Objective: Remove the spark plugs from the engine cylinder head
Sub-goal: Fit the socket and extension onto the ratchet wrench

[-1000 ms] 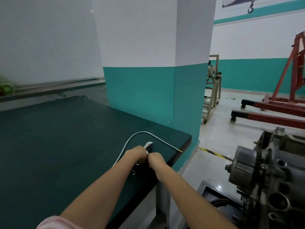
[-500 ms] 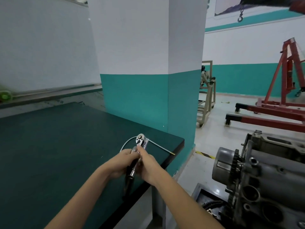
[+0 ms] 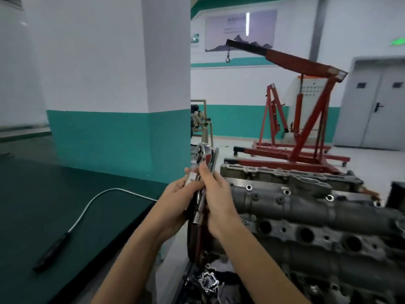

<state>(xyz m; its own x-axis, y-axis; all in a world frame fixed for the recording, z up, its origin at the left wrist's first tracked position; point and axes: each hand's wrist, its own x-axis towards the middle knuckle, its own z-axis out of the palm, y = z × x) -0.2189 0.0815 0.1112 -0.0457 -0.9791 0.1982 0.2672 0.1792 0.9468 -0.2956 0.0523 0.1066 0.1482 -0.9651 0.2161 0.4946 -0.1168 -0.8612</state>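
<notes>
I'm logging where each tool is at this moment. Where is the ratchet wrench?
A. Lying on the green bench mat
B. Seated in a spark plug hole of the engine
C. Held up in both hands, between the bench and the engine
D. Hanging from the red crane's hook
C: the ratchet wrench is gripped by the left hand and right hand, raised clear of the green bench mat and the engine.

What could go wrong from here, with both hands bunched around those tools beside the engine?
1. The left hand and right hand grip several tools together, the ratchet among them; one might slip and fall into the parts tray below.
2. The flexible pickup tool lies on the green bench with its tip near the edge; a passing forearm might knock it off.
</notes>
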